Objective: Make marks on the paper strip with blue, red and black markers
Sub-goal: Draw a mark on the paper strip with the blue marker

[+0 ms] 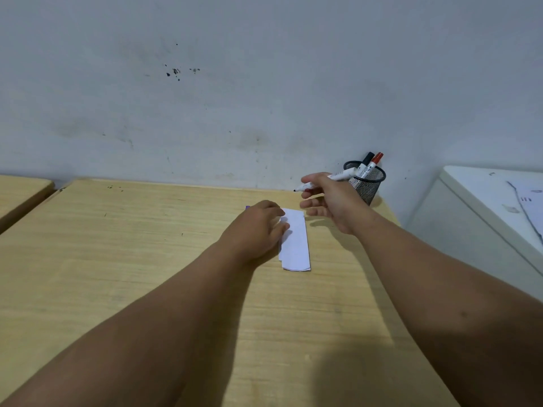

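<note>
A white folded paper strip [295,245] lies on the wooden table [147,259], its long side running away from me. My left hand [258,227] rests on the strip's left edge, fingers curled, and a small blue piece [247,207] peeks out beyond its knuckles. My right hand [332,201] hovers above and just beyond the strip's far end, holding an uncapped white marker [323,180] whose dark tip points left. A black mesh cup [367,186] at the wall holds a black-capped marker [365,161] and a red-capped marker [374,161].
The grey wall rises right behind the table. A white cabinet [470,218] with papers on top stands close to the right, beyond the table's right edge. Another wooden table [20,195] adjoins on the far left.
</note>
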